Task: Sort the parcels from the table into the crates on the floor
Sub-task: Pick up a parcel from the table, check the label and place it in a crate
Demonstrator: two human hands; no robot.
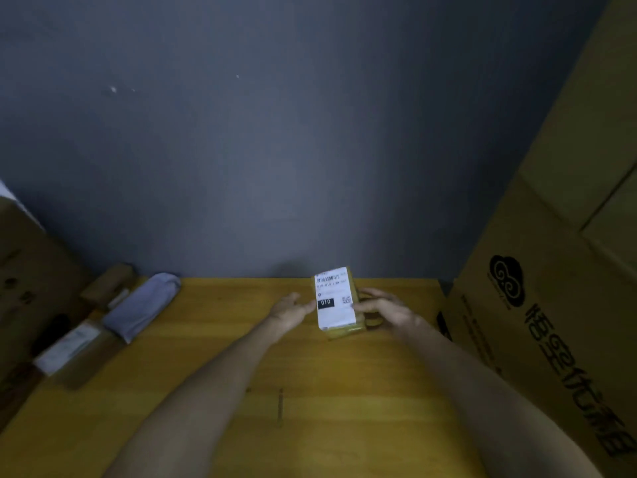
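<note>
Brown cardboard parcel point(339, 303) with a white label sits right of frame centre on the wooden table point(206, 374); right hand point(387, 310) grips its side, left hand point(291, 308) touches it with straight fingers.

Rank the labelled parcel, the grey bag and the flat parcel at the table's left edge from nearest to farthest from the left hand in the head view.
1. Labelled parcel: just right of the left hand, at its fingertips.
2. Grey bag: well to the left, near the wall.
3. Flat parcel: farthest, at the table's left edge.
</note>
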